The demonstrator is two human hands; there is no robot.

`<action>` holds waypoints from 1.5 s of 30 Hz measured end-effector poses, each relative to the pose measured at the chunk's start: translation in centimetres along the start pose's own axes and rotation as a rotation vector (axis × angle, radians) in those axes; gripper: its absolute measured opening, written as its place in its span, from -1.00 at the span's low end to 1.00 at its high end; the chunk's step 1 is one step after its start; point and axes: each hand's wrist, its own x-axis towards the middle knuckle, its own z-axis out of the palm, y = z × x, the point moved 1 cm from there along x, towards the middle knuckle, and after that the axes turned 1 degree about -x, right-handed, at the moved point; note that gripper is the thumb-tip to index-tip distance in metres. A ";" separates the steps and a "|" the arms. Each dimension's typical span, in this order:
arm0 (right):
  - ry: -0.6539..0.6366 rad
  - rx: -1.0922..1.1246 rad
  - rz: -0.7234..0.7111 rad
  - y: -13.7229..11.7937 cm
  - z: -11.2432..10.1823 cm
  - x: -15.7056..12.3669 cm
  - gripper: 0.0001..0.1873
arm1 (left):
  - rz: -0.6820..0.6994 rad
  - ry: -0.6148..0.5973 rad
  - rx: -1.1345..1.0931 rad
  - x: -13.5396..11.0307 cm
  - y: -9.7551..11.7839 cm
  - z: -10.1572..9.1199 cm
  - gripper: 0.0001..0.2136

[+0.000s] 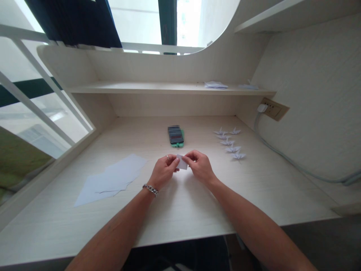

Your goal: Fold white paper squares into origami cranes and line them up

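Observation:
Between my hands, above the middle of the desk, is a small folded piece of white paper [182, 163]. My left hand [164, 169] pinches its left edge between thumb and fingers; a ring and a chain bracelet show on that side. The upper right corner of the paper is in the closed fingers of my right hand [200, 165]. Off to the right stand several small white paper cranes [233, 149] in a loose group. White paper sheets [113, 180] lie overlapping to the left.
A dark phone-like object with a green edge [176, 137], partly blurred out, lies just beyond my hands. Folded papers [215, 85] rest on the shelf [158, 89]. On the right wall, a grey cable [270, 146] runs from a socket [275, 108] down along the desk [180, 218].

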 end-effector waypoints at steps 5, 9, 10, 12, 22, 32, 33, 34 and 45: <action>0.022 -0.064 -0.018 -0.5 -0.2 -0.2 -0.80 | -0.028 -0.019 -0.066 -0.1 0.5 0.1 -0.69; 0.005 -0.074 -0.034 -0.8 -0.2 -0.4 -0.81 | -0.071 -0.002 -0.164 -0.3 0.6 0.1 -0.67; 0.001 -0.076 -0.036 -0.8 -0.1 -0.4 -0.81 | -0.081 0.004 -0.196 -0.3 0.6 0.1 -0.66; -0.008 -0.076 -0.043 -0.8 -0.1 -0.4 -0.81 | -0.100 0.004 -0.256 -0.3 0.6 0.0 -0.63; -0.013 0.081 -0.058 -0.3 0.3 -0.5 -0.85 | -0.162 0.009 -0.419 -0.3 0.8 -0.1 -0.72; -0.024 0.031 -0.071 -0.7 0.1 -0.5 -0.85 | -0.156 -0.029 -0.430 -0.2 0.5 -0.2 -0.73; -0.023 0.016 -0.074 -0.8 0.1 -0.6 -0.85 | -0.161 -0.033 -0.439 -0.3 0.6 -0.2 -0.73; -0.024 0.003 -0.078 -0.8 0.1 -0.6 -0.84 | -0.168 -0.036 -0.451 -0.3 0.7 -0.2 -0.73; -0.018 -0.010 -0.105 -0.7 0.3 -0.7 -0.87 | -0.247 -0.047 -0.560 -0.3 0.8 -0.1 -0.76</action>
